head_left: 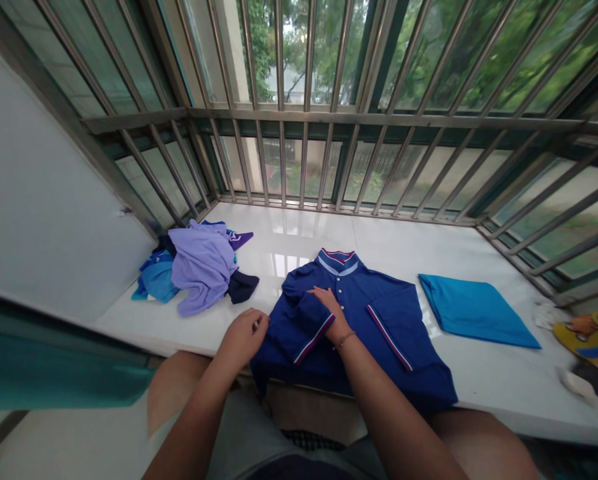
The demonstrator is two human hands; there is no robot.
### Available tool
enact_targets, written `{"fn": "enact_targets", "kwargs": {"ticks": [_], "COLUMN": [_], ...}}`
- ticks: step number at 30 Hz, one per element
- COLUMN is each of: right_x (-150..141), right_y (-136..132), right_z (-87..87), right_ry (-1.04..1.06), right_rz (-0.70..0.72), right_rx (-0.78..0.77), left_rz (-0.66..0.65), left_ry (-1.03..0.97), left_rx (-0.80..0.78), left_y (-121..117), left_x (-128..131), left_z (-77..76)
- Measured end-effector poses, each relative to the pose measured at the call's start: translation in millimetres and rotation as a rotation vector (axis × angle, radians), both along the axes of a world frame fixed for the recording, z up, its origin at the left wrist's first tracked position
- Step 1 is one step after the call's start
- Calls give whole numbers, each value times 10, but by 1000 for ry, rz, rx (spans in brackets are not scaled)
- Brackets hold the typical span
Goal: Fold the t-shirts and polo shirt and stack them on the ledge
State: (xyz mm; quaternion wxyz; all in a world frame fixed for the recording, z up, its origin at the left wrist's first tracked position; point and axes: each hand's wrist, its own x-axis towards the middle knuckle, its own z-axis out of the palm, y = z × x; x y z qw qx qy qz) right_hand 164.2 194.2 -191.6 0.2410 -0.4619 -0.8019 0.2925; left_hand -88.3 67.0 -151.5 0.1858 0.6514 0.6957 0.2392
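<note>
Right hand open and flat on the blue polo shirt; left hand curled at its near-left edge.
The right grip holds no bunched cloth; whether the left pinches any, I cannot tell. Shirt's length runs from collar, toward the window bars, to hem over the ledge; clothes heap apart to its left, folded turquoise cloth just beside its right.

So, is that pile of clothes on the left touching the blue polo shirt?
Apart. The head view shows a strip of white ledge between the pile of clothes and the blue polo shirt.
</note>
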Motion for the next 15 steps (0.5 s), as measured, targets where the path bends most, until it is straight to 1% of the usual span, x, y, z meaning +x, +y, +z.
{"fn": "enact_targets", "kwargs": {"ticks": [2,4,6,9,12,15], "right_x": [-20,-45,-57,-43,-10,23], "right_y": [-34,-63,-78,-82,-89,-106], "right_z": [49,86,107,115,118,145], "right_ry": [3,-2,-15,-29,2,55], "right_rz": [27,47,60,72,51,32], "right_rx": [-4,4,10,-5,-19,-37], "left_rz": [96,163,202,228,241,288], "left_ry": [-5,15,49,82,61,16], "left_rx": [-60,-148,-224,-252,-231,-178], "left_y": [277,610,949,1368,1620,1746], "left_x": [131,281,409,496,458,380], "left_z": [74,127,156,170,181,194]}}
